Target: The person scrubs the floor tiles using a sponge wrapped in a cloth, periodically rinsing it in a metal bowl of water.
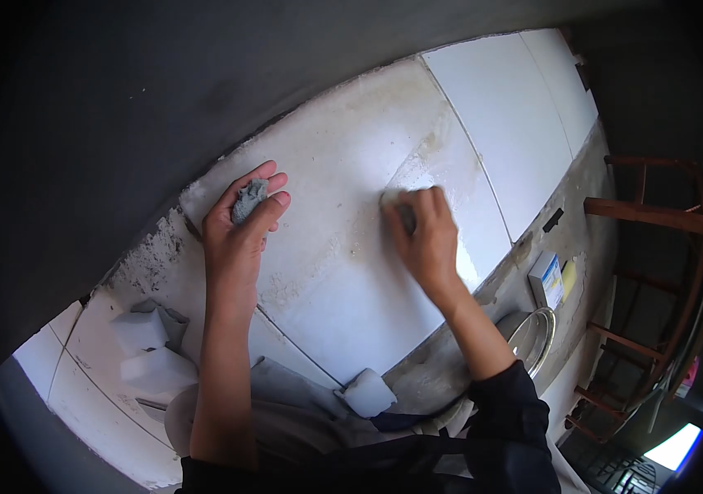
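My left hand [240, 218] is raised over the left side of a white floor tile [327, 173], palm turned up. Between its thumb and curled fingers sits a rough grey lump [249, 201], perhaps putty or a wad; I cannot tell which. Lower on the same tile, my right hand [427, 239] is closed with fingertips pressed against the surface. Something small and greyish shows under those fingers, mostly hidden. Around it the tile is wet and smeared, with a whitish residue patch [413, 169] beyond the fingertips.
A dark wall [162, 90] borders the tiles. Pale blocks [139, 331] and a grey cloth lie at lower left. Near my body is a white block [369, 393]. Right of my arm are a metal-rimmed bowl [546, 333], a small box [546, 280] and a wooden frame [648, 214].
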Demonstrator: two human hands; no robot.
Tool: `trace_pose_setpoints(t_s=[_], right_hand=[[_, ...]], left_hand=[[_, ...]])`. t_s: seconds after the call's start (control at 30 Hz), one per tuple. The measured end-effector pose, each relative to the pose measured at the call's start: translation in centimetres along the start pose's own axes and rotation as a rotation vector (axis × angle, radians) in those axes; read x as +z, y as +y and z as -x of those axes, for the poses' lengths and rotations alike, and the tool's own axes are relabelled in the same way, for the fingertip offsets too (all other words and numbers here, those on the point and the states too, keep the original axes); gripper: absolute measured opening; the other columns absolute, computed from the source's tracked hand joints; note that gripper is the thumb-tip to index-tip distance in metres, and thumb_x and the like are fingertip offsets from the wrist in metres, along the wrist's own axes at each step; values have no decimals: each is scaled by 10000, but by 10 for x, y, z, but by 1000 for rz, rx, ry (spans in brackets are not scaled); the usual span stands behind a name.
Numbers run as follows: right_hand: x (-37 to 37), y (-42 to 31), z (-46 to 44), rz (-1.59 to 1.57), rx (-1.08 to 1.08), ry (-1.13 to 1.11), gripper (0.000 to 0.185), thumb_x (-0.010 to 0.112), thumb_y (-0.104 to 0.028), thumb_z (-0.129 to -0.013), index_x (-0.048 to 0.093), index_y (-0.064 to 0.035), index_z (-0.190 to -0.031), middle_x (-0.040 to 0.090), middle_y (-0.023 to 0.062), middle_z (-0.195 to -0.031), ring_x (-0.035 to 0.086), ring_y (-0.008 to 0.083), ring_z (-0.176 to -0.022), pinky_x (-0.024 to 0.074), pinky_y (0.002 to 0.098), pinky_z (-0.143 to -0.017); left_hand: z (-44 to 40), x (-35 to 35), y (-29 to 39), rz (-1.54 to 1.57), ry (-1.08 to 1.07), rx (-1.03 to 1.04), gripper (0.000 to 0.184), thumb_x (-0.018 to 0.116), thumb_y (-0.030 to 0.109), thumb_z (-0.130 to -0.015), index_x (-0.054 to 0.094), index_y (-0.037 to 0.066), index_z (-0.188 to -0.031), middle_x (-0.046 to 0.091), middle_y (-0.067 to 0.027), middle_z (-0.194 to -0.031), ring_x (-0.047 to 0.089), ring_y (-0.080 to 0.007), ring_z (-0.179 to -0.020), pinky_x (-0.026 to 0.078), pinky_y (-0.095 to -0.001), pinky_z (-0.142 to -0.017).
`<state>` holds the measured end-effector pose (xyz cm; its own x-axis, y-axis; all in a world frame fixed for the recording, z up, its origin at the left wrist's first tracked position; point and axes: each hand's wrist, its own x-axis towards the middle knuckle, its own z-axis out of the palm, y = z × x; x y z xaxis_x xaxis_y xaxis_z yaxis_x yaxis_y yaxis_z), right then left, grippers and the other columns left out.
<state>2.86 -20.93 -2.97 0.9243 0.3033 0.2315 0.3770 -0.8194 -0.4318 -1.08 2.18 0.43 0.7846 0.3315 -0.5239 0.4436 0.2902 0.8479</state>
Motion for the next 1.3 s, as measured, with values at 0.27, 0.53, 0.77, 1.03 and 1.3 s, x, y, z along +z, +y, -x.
trace_pose_setpoints(t_s=[0.27,0.53,0.77,1.03,1.3], right_hand=[[-6,65,-50,140,61,196,152,692,-110,-861,559,-47,-897,537,158,-849,581,367,-742,490,458,-600],[-5,17,-9,71,-165,31,165,743,-80,-824,611,-51,-917,545,141,-822,584,337,-705,499,433,-592],[4,38,-39,206,7,145,168,685,-93,-840,532,-56,-899,513,161,-849,560,361,-777,484,465,-587],[-2,57,-55,242,-34,157,140,704,-100,-861,575,-55,-891,545,146,-835,585,347,-726,490,441,-605],[10,-11,-3,28,-225,20,170,741,-86,-800,594,-72,-884,519,140,-821,583,329,-744,509,431,-595]], left_hand=[[3,-2,1,-29,21,-11,475,732,273,-825,655,94,-1258,712,-1,-1118,457,-32,-723,321,-200,-620],[4,1,0,-34,10,-16,479,741,285,-818,658,102,-1252,711,-4,-1129,457,-33,-725,324,-200,-623],[2,0,5,23,23,-10,449,728,189,-814,663,77,-1244,710,-24,-1110,495,-23,-729,336,-185,-613],[6,-1,4,-7,31,-29,441,733,190,-815,667,78,-1237,710,-21,-1114,483,-23,-717,333,-182,-609],[1,0,0,4,24,-13,448,737,195,-810,667,86,-1238,714,-15,-1105,487,-20,-719,333,-183,-602]])
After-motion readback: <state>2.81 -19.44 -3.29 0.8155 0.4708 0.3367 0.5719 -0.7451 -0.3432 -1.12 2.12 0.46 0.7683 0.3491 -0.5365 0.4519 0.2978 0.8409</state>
